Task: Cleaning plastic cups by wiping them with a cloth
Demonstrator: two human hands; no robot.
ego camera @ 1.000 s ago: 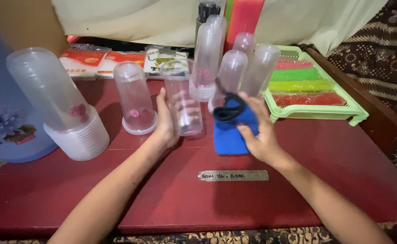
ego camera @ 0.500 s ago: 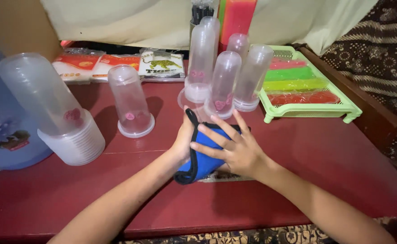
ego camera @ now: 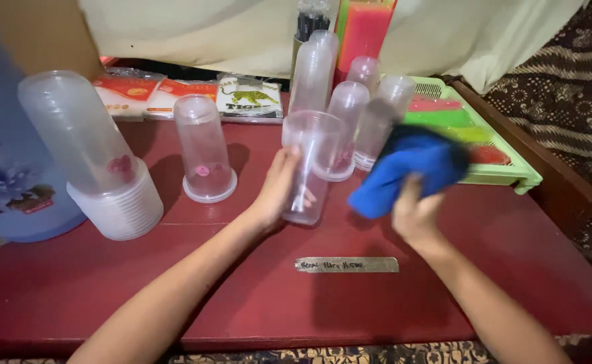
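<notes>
I read the working pair as the clear plastic tumbler (ego camera: pixel 309 168) and the blue cloth (ego camera: pixel 407 168). The tumbler lies just left of the cloth, with a gap of bare table between them. Its long axis runs tilted — open rim up and away from me, base down near the dark red wooden table (ego camera: pixel 350 303), though I cannot tell whether the base touches the surface.

Left hand (ego camera: pixel 279 189): fingers wrapped partway round the tumbler's left wall, thumb toward the rim, clasping it at mid-height. This hand is the nearer one to the tumbler — in fact in contact with it.

Right hand (ego camera: pixel 414 216): fingers closed into the lower part of the cloth, bunching it; the cloth rises above the knuckles and is motion-blurred, so I cannot tell the exact finger spread. The cloth's upper edge overlaps, in this view, the light green plastic tray (ego camera: pixel 512 168) behind it.

Surroundings: a row of inverted clear tumblers (ego camera: pixel 350 114) stands just behind the held one. One more inverted clear cup (ego camera: pixel 205 158) stands left of the left hand, and a leaning stack of nested clear cups (ego camera: pixel 93 155) lies farther left, beside a pale blue floral container (ego camera: pixel 6 168).
</notes>
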